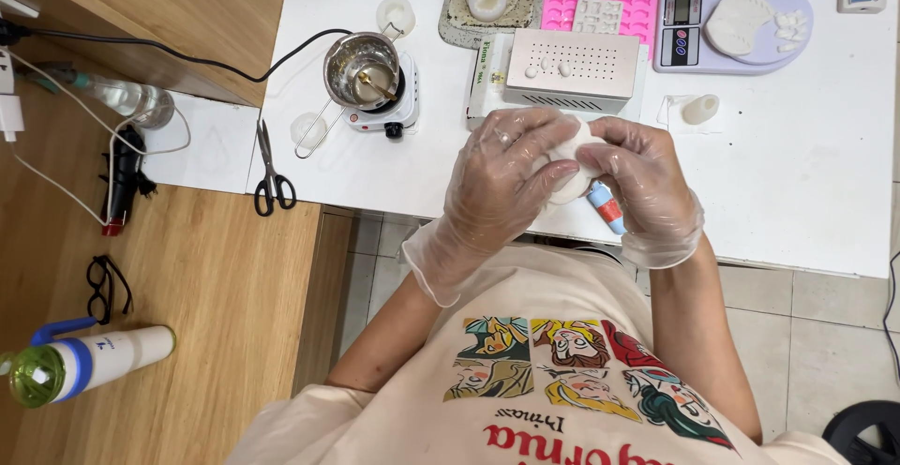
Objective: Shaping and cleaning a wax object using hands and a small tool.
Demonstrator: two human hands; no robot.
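both gloved, left hand (502,179) and right hand (642,184) clasping a white round piece (569,160) above the white table (797,174).

Both hands in clear plastic gloves: left hand (502,184) and right hand (647,188) around a white lump (570,160), with a blue-and-red tube (606,207) poking out under it. White table (806,165) carries a silver pot (361,69) on a white hotplate (386,109), black-handled scissors (270,170), a white box (570,69) with a dotted hole pattern, a pink mould tray (600,6) and a lilac scale (736,26). Wood-grain brown desk (206,277) has black glasses (105,287) and a white bottle (84,364) with blue band and green cap; shirt (562,371) is cream with a multicolour cartoon print and red lettering.
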